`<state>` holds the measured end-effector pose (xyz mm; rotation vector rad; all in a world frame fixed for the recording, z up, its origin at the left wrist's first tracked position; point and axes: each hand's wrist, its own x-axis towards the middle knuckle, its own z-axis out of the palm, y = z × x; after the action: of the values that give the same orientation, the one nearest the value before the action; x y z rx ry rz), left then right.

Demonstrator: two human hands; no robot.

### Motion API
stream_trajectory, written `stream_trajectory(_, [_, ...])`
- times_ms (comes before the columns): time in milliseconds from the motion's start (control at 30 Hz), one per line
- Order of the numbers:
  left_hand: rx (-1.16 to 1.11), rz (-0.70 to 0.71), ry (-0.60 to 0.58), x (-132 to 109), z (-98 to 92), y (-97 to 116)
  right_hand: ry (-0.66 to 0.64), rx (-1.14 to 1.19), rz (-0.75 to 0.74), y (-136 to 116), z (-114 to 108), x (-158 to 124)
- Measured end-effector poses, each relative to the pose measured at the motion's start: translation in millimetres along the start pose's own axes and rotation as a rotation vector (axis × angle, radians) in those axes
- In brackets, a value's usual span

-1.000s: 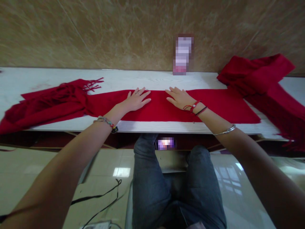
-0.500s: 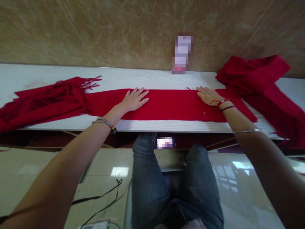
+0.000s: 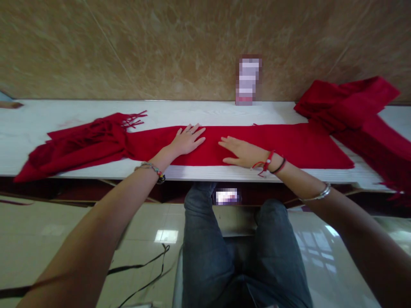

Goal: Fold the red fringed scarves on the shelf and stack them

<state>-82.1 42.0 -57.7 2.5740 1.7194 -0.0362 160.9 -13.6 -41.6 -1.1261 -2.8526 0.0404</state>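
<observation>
A red scarf [image 3: 298, 147] is stretched flat across the white table, its left part bunched up with fringe showing on top. My left hand [image 3: 188, 140] lies on the cloth left of its middle, fingers spread. Toward the middle, my right hand [image 3: 240, 152] rests flat on the same scarf, palm down, fingers extended. Neither hand grips anything. Another red cloth [image 3: 348, 107], loosely heaped and fringed at its lower end, is at the right, next to the flat scarf's right end and partly against the wall.
The white table [image 3: 199, 112] is narrow and backs onto a brown marbled wall [image 3: 180, 51]. A blurred-out upright item [image 3: 248, 81] stands by the wall. Below the table edge are dark open shelves [image 3: 173, 191] and another blurred item [image 3: 227, 196] above my knees. A black strap [image 3: 144, 265] hangs lower left.
My right hand has slid left along the scarf from its right part to near the middle. My left hand stays in place on the cloth. The view has shifted slightly.
</observation>
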Motion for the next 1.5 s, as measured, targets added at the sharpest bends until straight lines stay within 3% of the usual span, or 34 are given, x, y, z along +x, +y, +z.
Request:
stream_trajectory(133, [0.045, -0.005, -0.028, -1.2, -10.5, -16.0, 0.002, -0.042, -0.007, -20.1, 11.5, 0.3])
stream_trajectory(267, [0.085, -0.189, -0.094, -11.1, -18.6, -55.5, 0.028, -0.039, -0.034, -7.8, 13.9, -9.9])
stream_trajectory(333, [0.09, -0.212, -0.066, -19.1, -15.4, -72.8, 0.042, -0.006, -0.046, -1.0, 12.9, -13.3])
stream_trajectory(500, [0.11, -0.088, 0.048, -29.9, -10.8, -81.8, 0.015, 0.101, -0.041, 3.9, 6.1, -12.2])
stream_trajectory(633, [0.12, 0.009, 0.098, -38.0, -35.6, -92.6, 0.114, 0.135, -0.116, -11.8, -0.7, -0.6])
stream_trajectory(767, [0.128, 0.034, 0.012, -69.1, -56.5, -138.9, 0.14, 0.147, -0.256, -40.1, -2.1, 22.9])
stream_trajectory(867, [0.165, 0.003, -0.09, -96.6, -57.7, -169.5, 0.044, 0.091, -0.289, -55.8, -5.4, 42.3])
stream_trajectory(933, [0.207, -0.024, -0.139, -109.0, -57.1, -177.7, -0.025, 0.041, -0.29, -59.7, -9.7, 51.7])
stream_trajectory(1000, [0.263, -0.051, -0.115, -115.6, -58.4, -176.8, -0.053, 0.012, -0.277, -58.8, -13.4, 57.3])
stream_trajectory(1167, [0.305, -0.042, 0.132, -121.4, -58.6, -148.5, 0.036, 0.081, -0.107, -47.7, -12.5, 63.9])
stream_trajectory(1333, [0.231, 0.187, 0.069, -124.0, -37.2, -98.9, 0.145, 0.266, -0.027, -34.0, -7.1, 73.5])
stream_trajectory(1433, [0.287, 0.168, 0.076, -119.2, -29.0, -80.7, 0.181, 0.306, -0.044, -28.8, -7.0, 79.0])
stream_trajectory(1500, [0.316, 0.088, 0.054, -116.4, -29.6, -79.7, 0.182, 0.296, -0.047, -28.1, -6.9, 79.5])
